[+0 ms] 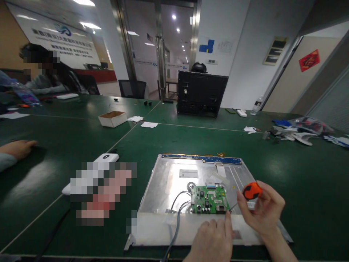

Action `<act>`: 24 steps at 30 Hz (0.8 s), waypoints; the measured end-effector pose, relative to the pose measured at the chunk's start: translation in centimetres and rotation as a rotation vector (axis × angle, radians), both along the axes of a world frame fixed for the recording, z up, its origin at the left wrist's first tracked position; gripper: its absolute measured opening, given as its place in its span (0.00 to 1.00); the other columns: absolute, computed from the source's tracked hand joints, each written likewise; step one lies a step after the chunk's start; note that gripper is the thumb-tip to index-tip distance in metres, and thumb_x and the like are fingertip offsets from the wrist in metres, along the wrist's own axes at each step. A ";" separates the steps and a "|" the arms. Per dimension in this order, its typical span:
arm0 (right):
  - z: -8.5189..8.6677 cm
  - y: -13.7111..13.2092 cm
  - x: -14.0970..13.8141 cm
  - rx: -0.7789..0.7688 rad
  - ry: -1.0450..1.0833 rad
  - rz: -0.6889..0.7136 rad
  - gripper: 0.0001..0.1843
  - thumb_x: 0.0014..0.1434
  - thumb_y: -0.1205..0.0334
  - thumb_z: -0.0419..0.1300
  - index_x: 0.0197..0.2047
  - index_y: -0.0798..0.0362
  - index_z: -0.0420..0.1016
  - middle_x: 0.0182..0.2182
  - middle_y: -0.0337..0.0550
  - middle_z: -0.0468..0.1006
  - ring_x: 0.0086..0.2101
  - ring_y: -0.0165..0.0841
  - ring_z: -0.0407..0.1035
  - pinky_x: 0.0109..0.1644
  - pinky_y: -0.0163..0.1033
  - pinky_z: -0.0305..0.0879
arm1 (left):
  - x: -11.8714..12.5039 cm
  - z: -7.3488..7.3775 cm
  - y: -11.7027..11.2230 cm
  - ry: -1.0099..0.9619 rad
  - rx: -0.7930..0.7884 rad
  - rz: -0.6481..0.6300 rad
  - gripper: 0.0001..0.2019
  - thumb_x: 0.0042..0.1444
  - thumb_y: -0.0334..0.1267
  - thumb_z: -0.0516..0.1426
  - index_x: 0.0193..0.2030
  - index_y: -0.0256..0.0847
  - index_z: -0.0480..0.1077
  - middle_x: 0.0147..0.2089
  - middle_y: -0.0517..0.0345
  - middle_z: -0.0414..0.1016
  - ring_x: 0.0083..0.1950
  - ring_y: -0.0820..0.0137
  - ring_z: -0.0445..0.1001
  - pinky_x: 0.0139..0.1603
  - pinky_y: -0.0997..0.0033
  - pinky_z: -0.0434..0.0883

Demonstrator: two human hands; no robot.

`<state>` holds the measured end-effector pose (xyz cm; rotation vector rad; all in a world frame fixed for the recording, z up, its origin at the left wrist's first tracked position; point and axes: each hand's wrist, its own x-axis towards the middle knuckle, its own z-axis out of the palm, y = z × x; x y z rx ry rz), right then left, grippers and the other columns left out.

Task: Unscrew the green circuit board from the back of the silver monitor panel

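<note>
table [300, 171]: dark green, glossy, wide, with thin seams running across it. Everything below sits on it.
metal panel [169, 182]: bare silver back of a flat screen, lying flat at the table's near edge, right in front of the person. Dull sheen, with a pale frosted strip along its near side.
black housing [201, 92]: stands upright at the far side of the table, well apart from the panel.
left hand [214, 240]: palm down on the panel's near strip, fingers loosely curled, index finger stretched toward the green board's lower right corner. Holds nothing.
right hand [263, 211]: fingertips pinched around the screwdriver handle, just right of the green board.
co-worker's hand [17, 148]: flat on the table at far left, grey sleeve, well apart.
blue strip board [201, 159]: narrow, runs along the panel's far edge.
green board [208, 199]: small PCB on the panel's lower middle. Black chips, silver ports along its near edge.
cardboard box [112, 118]: shallow, open, white sides, mid-table left.
white device [106, 157]: rounded, left of the panel.
grey cables [177, 214]: leave the board's left side and loop over the panel. One runs off the near edge.
screwdriver [252, 190]: stubby orange-and-black handle, thin shaft angled down-left, tip at the board's lower right corner. Can't tell if it touches.
white label [188, 173]: sticker above the board, text too small to read.
</note>
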<state>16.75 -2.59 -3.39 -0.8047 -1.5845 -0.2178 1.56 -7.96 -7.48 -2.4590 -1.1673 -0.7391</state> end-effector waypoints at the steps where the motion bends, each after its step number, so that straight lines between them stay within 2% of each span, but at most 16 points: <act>1: -0.1 0.0 0.1 -0.001 -0.007 -0.017 0.35 0.49 0.71 0.65 0.59 0.49 0.58 0.35 0.38 0.68 0.25 0.26 0.68 0.23 0.30 0.69 | 0.0 -0.1 0.0 0.003 0.000 0.001 0.16 0.62 0.39 0.52 0.52 0.30 0.66 0.25 0.61 0.69 0.23 0.71 0.68 0.19 0.67 0.56; 6: -0.4 0.2 0.4 -0.033 -0.081 -0.072 0.36 0.49 0.67 0.66 0.59 0.49 0.59 0.39 0.43 0.70 0.27 0.28 0.69 0.26 0.34 0.70 | -0.3 -0.1 -0.1 0.063 -0.039 -0.013 0.19 0.61 0.38 0.52 0.55 0.28 0.64 0.27 0.59 0.70 0.24 0.70 0.69 0.20 0.67 0.59; 10: 0.2 0.0 0.3 -0.051 -0.146 -0.115 0.33 0.51 0.67 0.65 0.59 0.51 0.60 0.36 0.43 0.73 0.26 0.28 0.69 0.27 0.35 0.70 | -0.6 0.5 -0.3 0.108 -0.108 -0.043 0.20 0.62 0.37 0.51 0.58 0.27 0.62 0.29 0.58 0.70 0.25 0.70 0.69 0.21 0.68 0.60; 15: 0.6 -0.4 0.3 -0.094 -0.161 -0.018 0.32 0.54 0.66 0.60 0.61 0.53 0.57 0.38 0.47 0.74 0.28 0.31 0.70 0.31 0.41 0.71 | -1.0 1.0 -0.5 0.191 -0.197 -0.070 0.25 0.57 0.34 0.55 0.60 0.26 0.59 0.31 0.55 0.72 0.28 0.68 0.71 0.24 0.70 0.63; 18: 0.5 -0.5 0.3 -0.111 -0.147 0.048 0.32 0.55 0.68 0.58 0.62 0.53 0.56 0.40 0.48 0.73 0.29 0.32 0.71 0.33 0.43 0.72 | -1.1 1.2 -0.7 0.209 -0.231 -0.067 0.25 0.57 0.33 0.54 0.61 0.26 0.57 0.32 0.55 0.72 0.29 0.68 0.71 0.25 0.70 0.64; 24: 0.6 -0.5 -0.1 -0.065 -0.168 -0.034 0.30 0.54 0.67 0.59 0.60 0.53 0.58 0.38 0.46 0.74 0.28 0.31 0.71 0.31 0.40 0.71 | -1.2 1.4 -0.7 0.233 -0.251 -0.069 0.23 0.56 0.30 0.54 0.59 0.27 0.60 0.33 0.55 0.72 0.30 0.67 0.72 0.26 0.70 0.66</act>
